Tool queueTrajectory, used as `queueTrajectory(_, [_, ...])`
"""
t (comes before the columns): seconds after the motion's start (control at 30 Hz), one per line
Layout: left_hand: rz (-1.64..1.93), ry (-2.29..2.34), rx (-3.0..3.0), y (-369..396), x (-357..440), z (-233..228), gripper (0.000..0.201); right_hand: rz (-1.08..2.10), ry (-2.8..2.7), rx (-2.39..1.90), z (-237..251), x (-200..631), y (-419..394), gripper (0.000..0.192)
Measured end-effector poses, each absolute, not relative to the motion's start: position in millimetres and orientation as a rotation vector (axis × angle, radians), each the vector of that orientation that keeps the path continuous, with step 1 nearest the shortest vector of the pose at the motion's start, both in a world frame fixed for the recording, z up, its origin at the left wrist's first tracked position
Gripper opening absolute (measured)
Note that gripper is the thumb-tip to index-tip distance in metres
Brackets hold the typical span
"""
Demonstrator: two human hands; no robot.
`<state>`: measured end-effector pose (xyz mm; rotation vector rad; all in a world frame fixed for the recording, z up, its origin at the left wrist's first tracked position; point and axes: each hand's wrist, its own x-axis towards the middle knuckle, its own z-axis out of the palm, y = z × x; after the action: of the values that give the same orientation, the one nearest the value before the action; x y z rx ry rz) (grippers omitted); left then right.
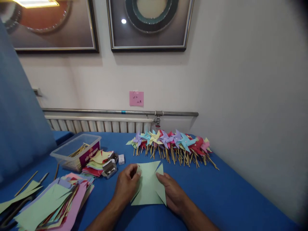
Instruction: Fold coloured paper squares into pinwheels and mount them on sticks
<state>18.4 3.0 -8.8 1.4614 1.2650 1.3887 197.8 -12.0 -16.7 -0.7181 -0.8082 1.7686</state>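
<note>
A pale green square of paper (150,184), with slits cut in from its corners, is held up over the blue table between my two hands. My left hand (128,183) is closed at the paper's left edge, thumb and forefinger pinched together; whether a small pin sits between them I cannot tell. On the right edge, my right hand (172,192) grips the sheet with its thumb on the front and its fingers behind. Left of my hands is an opened small box of metal pins (109,169). Beyond them lies a pile of finished paper pinwheels (166,139) on sticks.
A clear plastic tub (75,146) holds wooden sticks. Beside it are colored paper pieces (97,160) and a small white box (121,159). Front left lie stacked cut paper sheets (45,205) and black-handled scissors (18,208). A wall with a radiator (115,125) bounds the table's back.
</note>
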Motion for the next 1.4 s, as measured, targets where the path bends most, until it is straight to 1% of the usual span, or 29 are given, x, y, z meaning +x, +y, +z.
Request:
queueTrajectory(0.07, [1.401,1.307,1.608,-1.3,16.7,-3.4,0.014,1.77,-0.809,-0.715,-17.9,197.2,-11.3,0.038])
queueTrajectory(0.17, [1.374,1.233,1.71,-6.2,16.2,1.5,0.017,1.748,-0.782,-0.716,-19.8,196.9,-9.5,0.04])
queueTrajectory(0.33, [1.298,1.127,1.55,-1.8,17.6,-3.3,0.025,1.708,-0.758,-0.719,-19.8,197.6,-8.2,0.042])
queueTrajectory(0.5, [1.259,1.22,1.408,6.5,21.3,-20.1,0.019,1.719,-0.776,-0.705,-15.5,193.6,-11.8,0.044])
queueTrajectory(0.7, [1.307,1.301,1.527,4.2,22.9,-22.8,0.01,1.681,-0.848,-0.758,-18.4,187.5,-16.0,0.052])
queueTrajectory(0.83, [1.34,1.328,1.629,-1.8,23.6,-14.6,0.01,1.532,-0.947,-0.859,-34.0,187.4,-8.7,0.055])
queueTrajectory(0.97, [1.33,1.375,1.654,-6.0,26.2,-11.7,0.011,1.332,-1.03,-0.985,-51.2,188.6,4.9,0.048])
queueTrajectory(1.07, [1.318,1.372,1.622,-5.9,27.3,-12.9,0.01,1.225,-1.055,-1.069,-53.9,189.5,9.5,0.043])
queueTrajectory(1.13, [1.32,1.346,1.537,-4.5,26.8,-12.8,0.013,1.162,-1.08,-1.11,-49.9,190.3,8.2,0.039])
queueTrajectory(1.23, [1.333,1.328,1.357,-2.0,24.1,-9.5,0.023,1.09,-1.127,-1.162,-40.4,191.3,2.8,0.037])
queueTrajectory(1.33, [1.194,1.25,1.183,-1.8,21.3,-4.6,0.038,1.104,-1.156,-1.177,-32.4,190.5,-2.8,0.043])
queueTrajectory(1.4, [1.075,1.162,1.097,-3.0,20.8,-2.3,0.042,1.139,-1.182,-1.157,-28.3,189.0,-6.3,0.044])
